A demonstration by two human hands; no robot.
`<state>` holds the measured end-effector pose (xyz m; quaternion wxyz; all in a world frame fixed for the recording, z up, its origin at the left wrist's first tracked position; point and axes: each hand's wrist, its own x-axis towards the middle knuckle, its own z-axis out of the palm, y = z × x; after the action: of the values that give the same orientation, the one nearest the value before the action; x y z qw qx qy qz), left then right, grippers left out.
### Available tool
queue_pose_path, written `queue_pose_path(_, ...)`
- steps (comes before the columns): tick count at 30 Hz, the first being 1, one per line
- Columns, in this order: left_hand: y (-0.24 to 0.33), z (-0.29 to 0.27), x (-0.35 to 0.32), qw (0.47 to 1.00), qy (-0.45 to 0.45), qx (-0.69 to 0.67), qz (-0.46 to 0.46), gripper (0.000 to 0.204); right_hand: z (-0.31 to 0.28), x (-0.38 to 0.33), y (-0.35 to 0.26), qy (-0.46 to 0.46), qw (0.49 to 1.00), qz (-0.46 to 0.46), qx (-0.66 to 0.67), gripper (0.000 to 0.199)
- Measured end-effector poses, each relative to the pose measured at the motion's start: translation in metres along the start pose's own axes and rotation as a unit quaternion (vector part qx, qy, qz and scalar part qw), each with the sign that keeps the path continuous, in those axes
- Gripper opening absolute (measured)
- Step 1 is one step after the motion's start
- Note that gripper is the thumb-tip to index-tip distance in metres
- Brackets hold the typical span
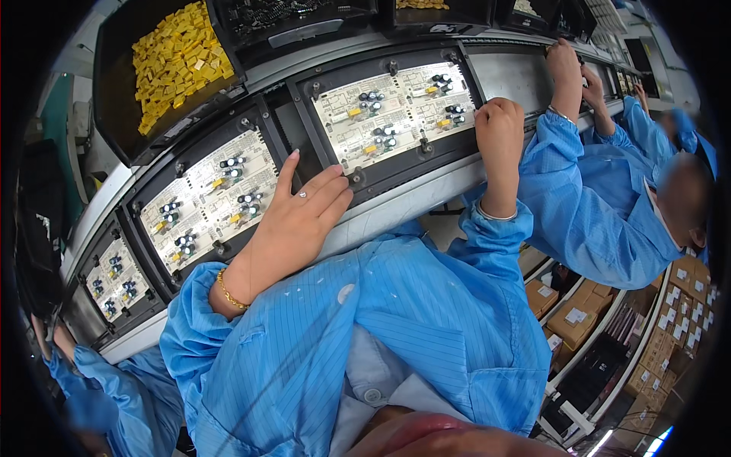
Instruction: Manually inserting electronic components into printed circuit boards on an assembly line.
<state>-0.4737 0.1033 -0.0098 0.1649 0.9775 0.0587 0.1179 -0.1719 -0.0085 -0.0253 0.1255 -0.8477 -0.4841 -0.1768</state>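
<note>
My left hand [301,209] lies palm down with its fingers apart, the fingertips at the lower left corner of a black carrier frame [312,122]. That frame holds a pale circuit board panel [415,114] carrying dark round capacitors and small yellow block parts. At the frame's right edge is my right hand [500,126], its fingers curled together; whatever they hold, if anything, is hidden. A second panel [204,199] with similar parts sits in another frame left of my left hand, partly behind the thumb side of that hand.
Beyond the frames stand a black bin of yellow block parts [183,61] and a bin of dark parts [289,9]. A third panel [114,278] lies farther left on the line. Co-workers' hands [563,72] work at right; another sleeve [126,381] shows lower left. Cartons [575,316] fill shelves at lower right.
</note>
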Motion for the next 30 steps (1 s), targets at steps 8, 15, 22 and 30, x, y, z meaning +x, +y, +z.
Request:
queue_pose_path(8, 0.003, -0.010, -0.016, 0.999, 0.028, 0.023, 0.001, 0.019, -0.007, -0.005, -0.014, -0.037, 0.997, -0.006, 0.064, 0.011)
queue_pose_path(15, 0.005, -0.015, -0.029, 0.998, 0.034, 0.055, -0.009, 0.008, -0.008, -0.023, -0.033, 0.006, 0.983, 0.048, 0.176, 0.016)
queue_pose_path(22, -0.005, -0.025, -0.051, 0.999, 0.025, 0.029, -0.006, 0.005, -0.015, -0.034, -0.061, -0.018, 0.968, 0.085, 0.235, 0.014)
queue_pose_path(30, -0.032, -0.031, -0.077, 0.999, 0.016, 0.014, 0.034, 0.003, -0.020, -0.039, -0.091, -0.107, 0.919, 0.117, 0.360, 0.020)
